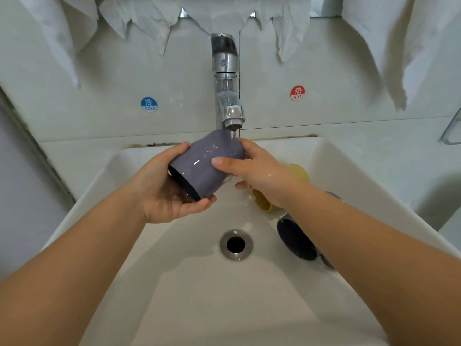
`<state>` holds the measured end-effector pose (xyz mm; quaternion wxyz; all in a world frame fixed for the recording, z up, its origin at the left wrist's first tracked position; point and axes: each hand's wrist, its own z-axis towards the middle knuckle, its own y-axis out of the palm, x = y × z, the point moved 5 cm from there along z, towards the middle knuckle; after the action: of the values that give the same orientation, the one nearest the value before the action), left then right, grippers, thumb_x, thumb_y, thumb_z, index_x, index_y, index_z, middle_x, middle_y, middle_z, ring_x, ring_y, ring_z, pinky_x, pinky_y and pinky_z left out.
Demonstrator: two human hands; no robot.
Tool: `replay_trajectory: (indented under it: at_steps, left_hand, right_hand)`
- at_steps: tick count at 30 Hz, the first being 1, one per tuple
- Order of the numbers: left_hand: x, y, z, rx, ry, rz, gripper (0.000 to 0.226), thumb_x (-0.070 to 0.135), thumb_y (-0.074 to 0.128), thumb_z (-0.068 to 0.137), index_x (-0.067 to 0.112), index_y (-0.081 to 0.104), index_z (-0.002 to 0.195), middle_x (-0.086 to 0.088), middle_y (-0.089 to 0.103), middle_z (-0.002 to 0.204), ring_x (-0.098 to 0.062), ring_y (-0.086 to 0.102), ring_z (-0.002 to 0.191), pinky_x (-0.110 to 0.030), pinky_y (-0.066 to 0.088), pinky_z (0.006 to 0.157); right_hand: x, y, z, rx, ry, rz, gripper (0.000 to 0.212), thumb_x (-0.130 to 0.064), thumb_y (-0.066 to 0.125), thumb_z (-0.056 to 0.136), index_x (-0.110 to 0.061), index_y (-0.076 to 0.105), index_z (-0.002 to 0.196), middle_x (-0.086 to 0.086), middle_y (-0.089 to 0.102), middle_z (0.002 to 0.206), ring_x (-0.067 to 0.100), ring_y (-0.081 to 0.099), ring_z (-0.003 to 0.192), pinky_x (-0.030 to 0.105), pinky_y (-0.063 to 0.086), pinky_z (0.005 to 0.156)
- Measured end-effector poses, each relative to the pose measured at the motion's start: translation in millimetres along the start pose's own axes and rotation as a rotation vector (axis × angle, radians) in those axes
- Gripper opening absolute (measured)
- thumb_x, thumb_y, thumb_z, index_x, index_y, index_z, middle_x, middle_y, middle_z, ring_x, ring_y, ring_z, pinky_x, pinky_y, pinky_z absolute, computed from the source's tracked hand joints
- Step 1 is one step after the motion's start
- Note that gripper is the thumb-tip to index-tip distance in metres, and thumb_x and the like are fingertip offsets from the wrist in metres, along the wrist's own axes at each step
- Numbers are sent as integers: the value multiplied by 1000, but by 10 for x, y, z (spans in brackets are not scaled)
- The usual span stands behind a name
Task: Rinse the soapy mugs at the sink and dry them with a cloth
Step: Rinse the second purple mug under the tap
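both hands are closed on one purple mug, which is held tilted on its side directly under the spout of the faucet; the left hand is cupped beneath the mug's dark end, with fingers curled under it and the thumb laid along its far side; the right hand is wrapped round the end nearest the spout, the thumb pressed on the wet glossy wall; whether water is running from the faucet cannot be told; a yellow mug is seen lying below and right of the faucet, partly hidden behind the right wrist; a second purple mug is laid on its side further below the faucet, against the right wall of the white sink, its open mouth turned toward the drain; the drain is set straight below the faucet; a blue cold sticker is stuck left of the faucet and a red hot sticker right of it; white cloths are hung above the faucet
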<state>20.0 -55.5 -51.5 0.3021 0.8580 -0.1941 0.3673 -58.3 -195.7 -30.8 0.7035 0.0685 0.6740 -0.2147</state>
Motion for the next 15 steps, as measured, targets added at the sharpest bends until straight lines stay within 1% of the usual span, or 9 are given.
replay_trajectory:
  at_steps: [2,4,5,7,8,9,10,12,15]
  left_hand:
    - [-28,6,5,-26,-29,8,54,56,63,78,15,65,113,-16,66,95,-39,66,72,-38,57,47]
    - [-53,49,7,-47,-27,33,58,53,68,70,15,64,114,-16,66,95,-39,65,73,-37,57,47]
    - [-63,74,2,-56,-21,42,61,50,71,65,14,64,114,-16,66,94,-38,65,73,-36,57,47]
    - [-58,111,-11,-67,4,70,64,44,73,58,12,63,113,-16,66,90,-37,64,72,-35,58,47]
    - [-53,117,-17,-67,14,83,63,43,73,58,12,63,112,-16,66,88,-35,65,71,-34,58,47]
    - [-49,116,-21,-64,21,91,62,43,72,58,11,64,111,-15,67,86,-34,65,70,-34,58,47]
    - [-48,110,-22,-60,28,99,61,43,72,58,11,64,110,-15,67,85,-33,65,69,-33,58,48]
    - [-58,106,-22,-42,45,144,62,45,72,58,12,64,111,-15,68,87,-32,66,68,-32,59,50]
    - [-102,149,-22,-2,77,214,68,47,74,56,14,64,114,-15,66,99,-33,69,75,-33,60,53]
  right_hand:
    - [-14,8,-9,60,-2,-81,35,-46,66,85,-27,51,110,-10,61,104,7,59,90,28,52,69]
    - [-6,-34,-12,178,-2,-130,45,-52,54,90,-10,53,106,2,63,100,10,57,79,32,51,71]
    - [4,-51,-12,213,11,-138,49,-54,49,93,-7,53,105,6,63,98,12,56,76,31,49,70]
    - [33,-57,-16,210,32,-157,45,-54,43,95,-11,52,104,3,61,94,11,55,74,27,47,63]
    - [45,-40,-14,177,43,-155,42,-55,46,94,-15,50,106,-1,59,96,11,56,76,25,47,62]
    - [50,-16,-17,137,64,-148,42,-55,52,90,-19,46,110,-4,57,99,11,56,81,24,47,61]
    - [63,15,-2,102,83,-141,48,-56,60,85,-23,43,114,-7,56,102,9,57,85,23,46,61]
    - [79,26,26,112,103,-141,56,-58,67,77,-25,40,114,-9,55,102,6,55,85,21,46,64]
    - [99,-71,41,241,124,-132,46,-61,51,88,-17,52,103,-1,61,99,13,59,83,30,51,74]
